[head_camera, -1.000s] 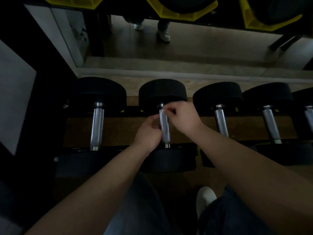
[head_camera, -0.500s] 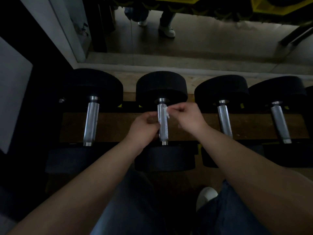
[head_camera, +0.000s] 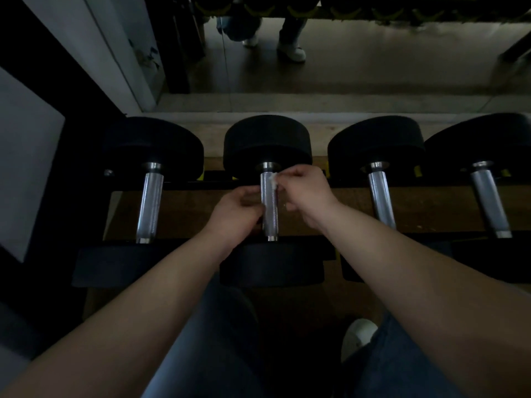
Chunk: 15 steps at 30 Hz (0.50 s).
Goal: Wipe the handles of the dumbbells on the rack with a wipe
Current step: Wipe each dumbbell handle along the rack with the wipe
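Note:
Several black dumbbells lie side by side on a low rack [head_camera: 184,211], each with a knurled silver handle. My right hand [head_camera: 304,193] pinches a small white wipe [head_camera: 273,180] against the upper right side of the second dumbbell's handle [head_camera: 269,208]. My left hand [head_camera: 235,214] curls against the left side of the same handle, lower down; whether its fingers reach around the bar is hidden. The handles of the left dumbbell [head_camera: 150,205] and the two right ones [head_camera: 380,196] [head_camera: 488,202] are untouched.
A mirror [head_camera: 344,58] stands behind the rack and reflects the floor and a person's legs. A dark wall panel [head_camera: 26,168] is at the left. My knees in jeans and one white shoe [head_camera: 357,336] are below the rack's front edge.
My right hand has drawn back slightly to the right of the handle, and the wipe now shows at its fingertips. The camera has tilted down and closer.

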Each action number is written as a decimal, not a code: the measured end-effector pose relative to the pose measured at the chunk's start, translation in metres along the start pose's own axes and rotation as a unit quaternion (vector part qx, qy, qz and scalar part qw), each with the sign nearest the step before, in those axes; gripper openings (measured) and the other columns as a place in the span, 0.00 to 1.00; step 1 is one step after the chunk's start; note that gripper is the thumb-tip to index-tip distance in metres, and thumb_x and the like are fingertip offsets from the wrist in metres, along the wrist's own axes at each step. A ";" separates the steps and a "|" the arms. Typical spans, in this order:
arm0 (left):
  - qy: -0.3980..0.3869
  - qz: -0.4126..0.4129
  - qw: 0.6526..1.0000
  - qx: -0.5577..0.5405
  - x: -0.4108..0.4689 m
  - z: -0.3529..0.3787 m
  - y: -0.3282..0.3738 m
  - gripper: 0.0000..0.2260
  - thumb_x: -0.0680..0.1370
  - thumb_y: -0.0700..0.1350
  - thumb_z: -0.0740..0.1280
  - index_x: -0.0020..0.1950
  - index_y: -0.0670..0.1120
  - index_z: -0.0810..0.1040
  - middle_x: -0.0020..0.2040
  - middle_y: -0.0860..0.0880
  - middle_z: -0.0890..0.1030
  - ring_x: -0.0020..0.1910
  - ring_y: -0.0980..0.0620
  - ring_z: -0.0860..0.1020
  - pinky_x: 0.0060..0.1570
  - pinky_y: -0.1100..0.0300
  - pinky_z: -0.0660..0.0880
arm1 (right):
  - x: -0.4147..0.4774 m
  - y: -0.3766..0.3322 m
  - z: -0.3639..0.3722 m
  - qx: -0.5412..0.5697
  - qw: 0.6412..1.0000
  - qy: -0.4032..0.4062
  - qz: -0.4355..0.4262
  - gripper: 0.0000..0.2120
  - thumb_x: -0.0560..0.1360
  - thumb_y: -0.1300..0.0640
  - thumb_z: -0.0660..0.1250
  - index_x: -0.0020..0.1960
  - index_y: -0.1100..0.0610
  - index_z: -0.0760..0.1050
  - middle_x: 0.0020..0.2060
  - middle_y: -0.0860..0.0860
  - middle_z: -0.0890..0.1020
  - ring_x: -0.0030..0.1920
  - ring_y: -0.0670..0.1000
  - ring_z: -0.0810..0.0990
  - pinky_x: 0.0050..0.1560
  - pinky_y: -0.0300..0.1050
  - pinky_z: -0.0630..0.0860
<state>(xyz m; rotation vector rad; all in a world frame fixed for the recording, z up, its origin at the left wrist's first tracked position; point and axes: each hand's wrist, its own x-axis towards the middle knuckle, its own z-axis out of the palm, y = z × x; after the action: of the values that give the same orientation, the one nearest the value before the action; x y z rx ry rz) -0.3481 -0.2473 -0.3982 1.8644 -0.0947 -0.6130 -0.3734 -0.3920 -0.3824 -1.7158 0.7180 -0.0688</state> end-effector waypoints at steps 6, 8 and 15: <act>0.000 -0.006 1.000 0.011 -0.003 -0.001 0.000 0.20 0.75 0.45 0.73 0.66 0.57 0.77 0.58 0.53 0.83 0.55 0.54 0.82 0.59 0.51 0.79 | -0.018 0.010 -0.016 -0.195 0.972 -0.113 0.063 0.05 0.78 0.51 0.71 0.48 0.52 0.81 0.47 0.51 0.84 0.44 0.51 0.82 0.39 0.44 0.79; 0.003 -0.003 1.000 0.015 -0.004 0.000 -0.001 0.20 0.75 0.45 0.73 0.66 0.57 0.77 0.57 0.53 0.83 0.54 0.55 0.82 0.58 0.54 0.79 | -0.025 0.009 -0.022 -0.248 0.951 -0.167 0.073 0.06 0.76 0.52 0.72 0.51 0.54 0.83 0.47 0.53 0.85 0.37 0.50 0.79 0.34 0.43 0.77; 0.000 0.001 1.000 0.010 -0.006 -0.001 0.001 0.17 0.77 0.42 0.71 0.65 0.55 0.77 0.55 0.53 0.82 0.52 0.55 0.82 0.50 0.59 0.80 | -0.002 0.006 -0.012 -0.064 0.994 -0.064 0.060 0.04 0.75 0.59 0.74 0.48 0.53 0.82 0.46 0.54 0.85 0.44 0.56 0.83 0.36 0.45 0.75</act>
<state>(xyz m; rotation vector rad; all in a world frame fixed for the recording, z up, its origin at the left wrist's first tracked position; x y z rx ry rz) -0.3529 -0.2450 -0.3954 1.8823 -0.1031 -0.6133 -0.3822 -0.4016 -0.3836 -1.7775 0.7410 0.1738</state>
